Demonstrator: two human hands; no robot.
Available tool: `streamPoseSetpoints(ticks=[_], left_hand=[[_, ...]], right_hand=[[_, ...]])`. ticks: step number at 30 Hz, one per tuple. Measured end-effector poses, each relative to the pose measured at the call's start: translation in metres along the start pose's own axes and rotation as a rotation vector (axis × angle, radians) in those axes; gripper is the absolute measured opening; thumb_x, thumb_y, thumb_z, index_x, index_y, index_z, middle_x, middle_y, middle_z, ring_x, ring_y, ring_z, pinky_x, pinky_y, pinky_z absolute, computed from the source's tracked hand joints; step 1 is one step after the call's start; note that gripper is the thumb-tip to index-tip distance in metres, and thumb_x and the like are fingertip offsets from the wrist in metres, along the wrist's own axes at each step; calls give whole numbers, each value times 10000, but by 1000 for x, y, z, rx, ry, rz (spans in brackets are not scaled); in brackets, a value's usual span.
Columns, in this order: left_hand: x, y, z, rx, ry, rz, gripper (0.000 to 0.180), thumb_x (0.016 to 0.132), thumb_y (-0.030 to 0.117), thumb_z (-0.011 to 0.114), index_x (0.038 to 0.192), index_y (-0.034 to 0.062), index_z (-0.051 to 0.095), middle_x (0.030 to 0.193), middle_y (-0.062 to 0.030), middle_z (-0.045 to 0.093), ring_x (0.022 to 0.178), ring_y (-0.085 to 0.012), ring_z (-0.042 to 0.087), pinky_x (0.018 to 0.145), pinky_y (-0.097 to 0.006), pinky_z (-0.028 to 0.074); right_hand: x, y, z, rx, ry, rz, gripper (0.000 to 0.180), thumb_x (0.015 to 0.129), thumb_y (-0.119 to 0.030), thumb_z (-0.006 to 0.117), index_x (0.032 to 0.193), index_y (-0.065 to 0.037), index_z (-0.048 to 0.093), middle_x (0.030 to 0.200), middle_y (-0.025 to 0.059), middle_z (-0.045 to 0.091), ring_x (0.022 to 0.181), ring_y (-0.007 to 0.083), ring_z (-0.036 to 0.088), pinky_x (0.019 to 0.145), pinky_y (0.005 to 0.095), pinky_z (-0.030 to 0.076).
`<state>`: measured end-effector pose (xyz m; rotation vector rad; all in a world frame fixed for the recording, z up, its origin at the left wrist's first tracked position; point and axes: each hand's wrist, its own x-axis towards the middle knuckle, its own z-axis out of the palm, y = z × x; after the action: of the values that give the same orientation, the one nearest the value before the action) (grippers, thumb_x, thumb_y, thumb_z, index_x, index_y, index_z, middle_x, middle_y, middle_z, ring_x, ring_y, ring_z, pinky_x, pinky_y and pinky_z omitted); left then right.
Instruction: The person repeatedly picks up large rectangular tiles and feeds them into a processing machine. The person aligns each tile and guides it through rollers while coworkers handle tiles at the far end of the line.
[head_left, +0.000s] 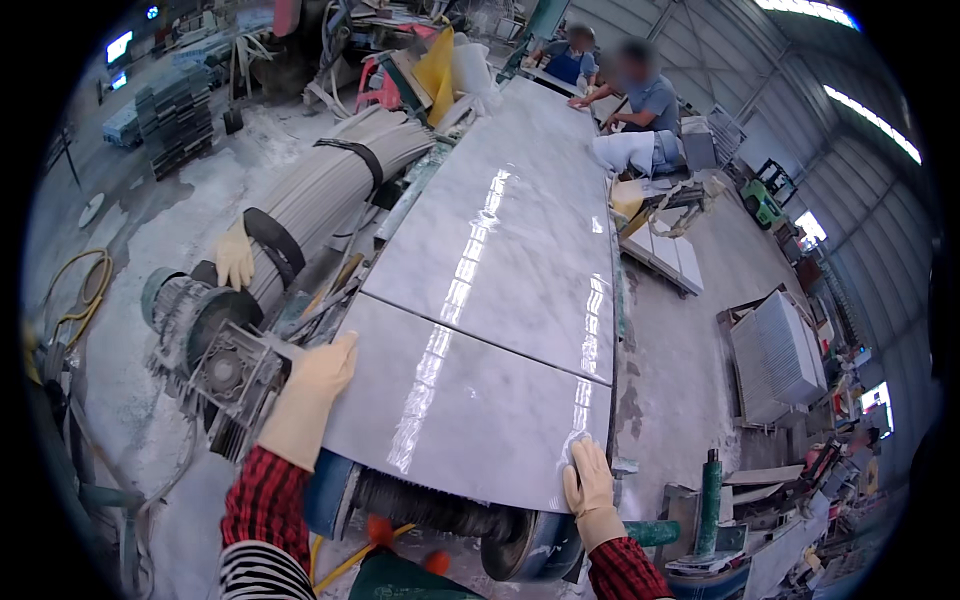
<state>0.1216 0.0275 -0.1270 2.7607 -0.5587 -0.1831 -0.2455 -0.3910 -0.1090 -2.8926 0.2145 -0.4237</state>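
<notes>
A polished grey-white stone slab (470, 410) lies flat before me on a long roller conveyor, its surface wet-looking or glossy with strips of reflected light. My left hand (318, 385), in a cream rubber glove, grips the slab's left edge, its fingertips near the far left corner. On the near right corner rests my right hand (590, 480), gloved alike, fingers stretched out along the right edge. A small whitish patch beside its fingertips is too unclear to name. Beyond a narrow dark gap lies a longer slab (500, 250) of similar stone.
A dusty motor (225, 375) sits left of the conveyor, near a bundle of pale strips (340, 180) with a loose glove (235, 257) on it. Two people (640, 95) stand at the far end. Right are stacked slabs (780, 355), a green post (708, 505) and a forklift (765, 195).
</notes>
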Motion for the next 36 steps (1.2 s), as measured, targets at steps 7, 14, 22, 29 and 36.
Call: streamPoseSetpoints(ticks=[7, 14, 22, 29, 36], left_hand=[[-236, 50, -15, -756, -103, -383, 395, 1061, 234, 607, 1456, 221, 602, 785, -226, 692, 717, -443, 684, 665, -521, 547], [-313, -5, 35, -609, -117, -182, 406, 1094, 278, 563, 1498, 240, 546, 788, -120, 731, 727, -282, 719, 712, -387, 567], [-234, 1, 16, -767, -287, -317, 458, 1077, 385, 500, 954, -19, 678, 845, -128, 798, 775, -280, 773, 751, -387, 610], [-223, -25, 33, -1083, -389, -355, 460, 1114, 395, 465, 924, 30, 671, 834, -136, 790, 722, -232, 760, 698, -335, 602], [-215, -20, -13, -964, 4, -340, 349, 1106, 325, 482, 1294, 40, 555, 864, -142, 787, 726, -240, 766, 666, -353, 608]], right_hand=[[-11, 12, 15, -39, 119, -33, 478, 942, -155, 672, 1378, 28, 599, 1380, 300, 617, 1309, 498, 558, 1170, 541, 428], [-52, -7, 39, -23, 162, 18, 435, 983, -136, 611, 1375, 52, 600, 1411, 317, 601, 1332, 520, 537, 1185, 552, 400], [-90, 2, 35, -42, -54, 121, 524, 1040, -175, 588, 1534, -14, 518, 1612, 267, 468, 1508, 438, 418, 1268, 475, 321], [-88, -4, 38, -16, -40, 177, 504, 1027, -142, 604, 1509, -8, 541, 1568, 265, 518, 1497, 436, 441, 1267, 466, 335], [-92, -11, 29, -22, -116, 256, 518, 1019, -128, 612, 1523, -34, 535, 1596, 233, 503, 1518, 392, 433, 1276, 432, 328]])
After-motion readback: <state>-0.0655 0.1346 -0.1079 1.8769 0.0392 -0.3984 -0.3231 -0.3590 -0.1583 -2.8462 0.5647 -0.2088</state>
